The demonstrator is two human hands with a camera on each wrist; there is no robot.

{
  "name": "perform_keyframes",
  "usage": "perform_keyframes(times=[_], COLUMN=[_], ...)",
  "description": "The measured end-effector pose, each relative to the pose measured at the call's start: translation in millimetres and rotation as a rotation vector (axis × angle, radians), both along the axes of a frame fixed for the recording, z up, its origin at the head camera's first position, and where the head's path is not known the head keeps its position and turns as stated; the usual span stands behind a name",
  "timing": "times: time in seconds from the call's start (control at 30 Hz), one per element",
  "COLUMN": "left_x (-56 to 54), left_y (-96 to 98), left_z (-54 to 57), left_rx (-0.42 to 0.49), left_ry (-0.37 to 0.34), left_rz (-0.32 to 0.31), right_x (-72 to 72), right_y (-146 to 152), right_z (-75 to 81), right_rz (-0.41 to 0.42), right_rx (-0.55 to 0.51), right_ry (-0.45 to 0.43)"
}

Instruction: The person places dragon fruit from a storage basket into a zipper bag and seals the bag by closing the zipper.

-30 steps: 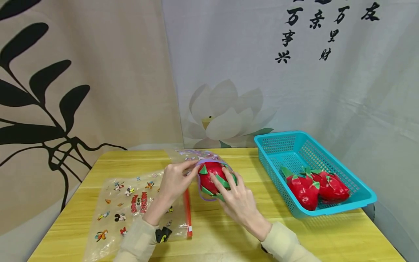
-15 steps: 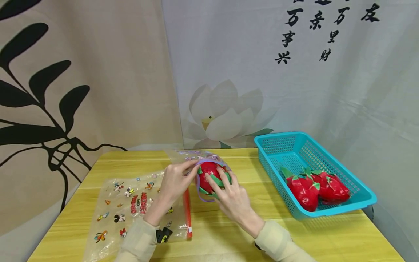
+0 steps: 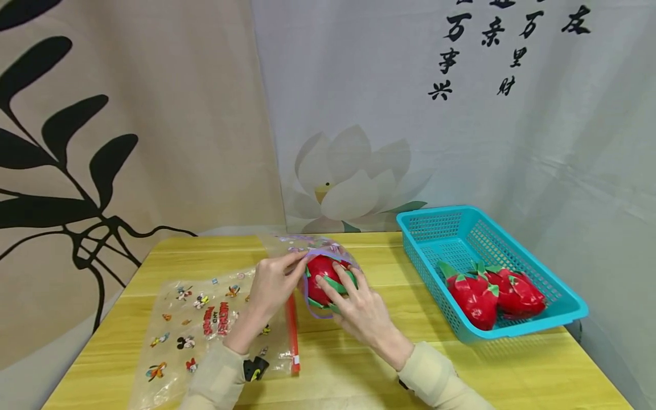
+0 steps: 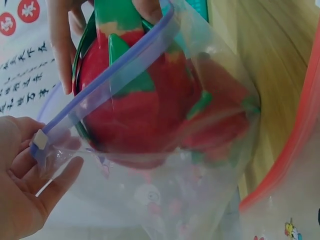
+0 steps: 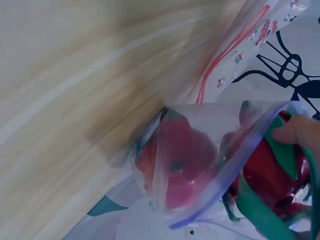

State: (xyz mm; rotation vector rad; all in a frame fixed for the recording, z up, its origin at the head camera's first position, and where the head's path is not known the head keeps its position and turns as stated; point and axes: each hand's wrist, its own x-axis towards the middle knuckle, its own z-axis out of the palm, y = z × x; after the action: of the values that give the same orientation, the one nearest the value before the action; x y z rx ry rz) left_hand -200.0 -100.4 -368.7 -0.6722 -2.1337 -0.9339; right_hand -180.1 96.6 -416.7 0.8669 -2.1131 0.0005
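Note:
My left hand (image 3: 274, 279) pinches the purple rim of a clear zip bag (image 3: 328, 247) near its white slider (image 4: 40, 139). At the bag's mouth my right hand (image 3: 368, 316) grips a red toy dragon fruit (image 3: 322, 267) with green leaf tips, fingers spread over its side. In the right wrist view the thumb (image 5: 290, 131) lies on a green leaf. The left wrist view shows this fruit partly inside the rim. Deeper in the bag, another red dragon fruit (image 5: 187, 157) shows through the plastic.
A larger clear bag (image 3: 174, 324) with cartoon prints and a red zip edge lies flat on the wooden table (image 3: 359, 376), under the left forearm. At the right stands a turquoise basket (image 3: 427, 285) with more red dragon fruits (image 3: 474, 302). A printed curtain (image 3: 205, 114) hangs behind.
My right hand has moved a little left, carrying the dragon fruit further into the bag's mouth. The left hand keeps its pinch on the rim in almost the same place.

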Motion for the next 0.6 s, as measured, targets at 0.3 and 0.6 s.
perform_keyframes(times=[0.3, 0.6], left_x=[1.9, 1.9], left_y=[1.5, 5.6], left_z=[-1.9, -0.5], left_rx=[-0.012, -0.033], left_ry=[0.021, 0.118], left_rz=[0.017, 0.041], right_x=[3.8, -1.3], right_y=[-4, -14], right_z=[-1.1, 3.5], right_rz=[0.016, -0.075], right_rx=[-0.017, 0.016], right_ry=[-0.011, 0.136])
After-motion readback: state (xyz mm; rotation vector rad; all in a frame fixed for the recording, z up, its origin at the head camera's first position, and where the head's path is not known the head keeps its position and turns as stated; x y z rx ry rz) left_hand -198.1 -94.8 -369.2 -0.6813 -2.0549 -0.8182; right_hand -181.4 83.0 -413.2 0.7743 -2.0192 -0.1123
